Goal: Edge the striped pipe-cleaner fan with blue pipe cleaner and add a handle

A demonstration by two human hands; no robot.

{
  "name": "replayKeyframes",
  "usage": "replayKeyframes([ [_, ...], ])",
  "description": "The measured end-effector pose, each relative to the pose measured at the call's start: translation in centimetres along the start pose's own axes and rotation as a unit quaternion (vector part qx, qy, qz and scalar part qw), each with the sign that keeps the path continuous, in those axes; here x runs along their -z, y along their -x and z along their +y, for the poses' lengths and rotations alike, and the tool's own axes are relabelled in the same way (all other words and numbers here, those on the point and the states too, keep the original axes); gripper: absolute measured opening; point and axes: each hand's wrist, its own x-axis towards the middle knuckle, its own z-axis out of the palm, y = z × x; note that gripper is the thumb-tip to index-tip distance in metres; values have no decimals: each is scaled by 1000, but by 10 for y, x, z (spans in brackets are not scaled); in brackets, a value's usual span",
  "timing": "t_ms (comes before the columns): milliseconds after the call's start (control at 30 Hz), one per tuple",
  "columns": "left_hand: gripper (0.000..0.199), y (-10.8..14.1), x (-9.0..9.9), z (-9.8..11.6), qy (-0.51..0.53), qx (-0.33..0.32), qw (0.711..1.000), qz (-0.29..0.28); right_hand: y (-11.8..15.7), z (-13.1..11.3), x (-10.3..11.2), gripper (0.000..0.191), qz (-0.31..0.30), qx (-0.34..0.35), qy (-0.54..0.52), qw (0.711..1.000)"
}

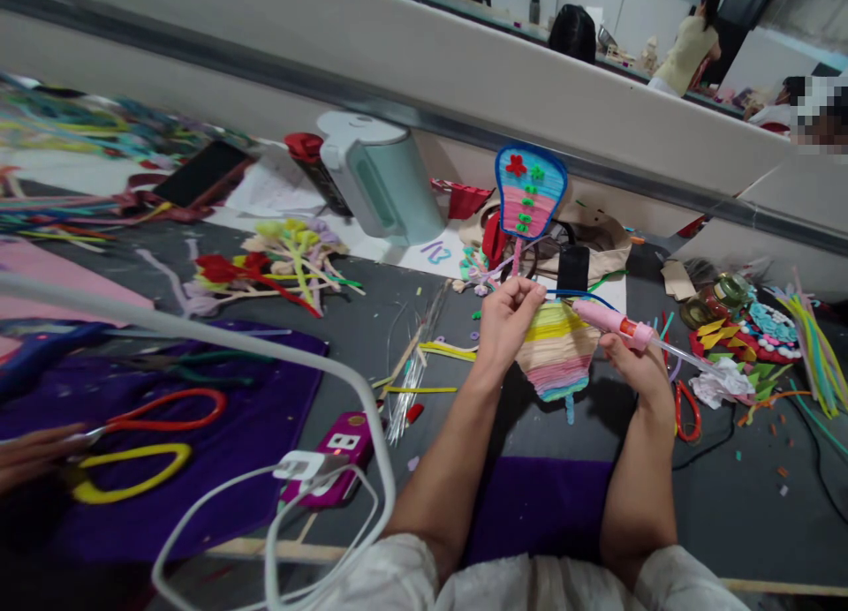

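Note:
My left hand (504, 328) is closed in a pinch at the upper left edge of a striped fan-shaped panel (560, 350) in yellow, cream, pink and blue. A dark blue pipe cleaner (586, 295) runs from its fingertips along the panel's top edge. My right hand (641, 368) grips a pink glue gun (613, 322) with a clear glue stick out of its back. The nozzle points left at the panel's top edge; whether it touches is too small to tell. Behind stands a finished-looking blue-and-pink panel (531, 196) with flowers, on a pink stem (517, 256).
Left are a magenta power strip (337, 448), a white cable (318, 350), and another person's hand (40, 456) by red-and-yellow-handled scissors (159, 412). A pale green kettle (390, 183) stands at the back. Right lie red-handled scissors (689, 412), jars (725, 293) and pipe cleaners (818, 355).

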Motion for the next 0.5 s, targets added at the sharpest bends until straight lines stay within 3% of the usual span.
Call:
replayKeyframes([
  [500,37,0,0,2,0,-9,1000,0,0,-1,0,56,4,3,6,1000],
])
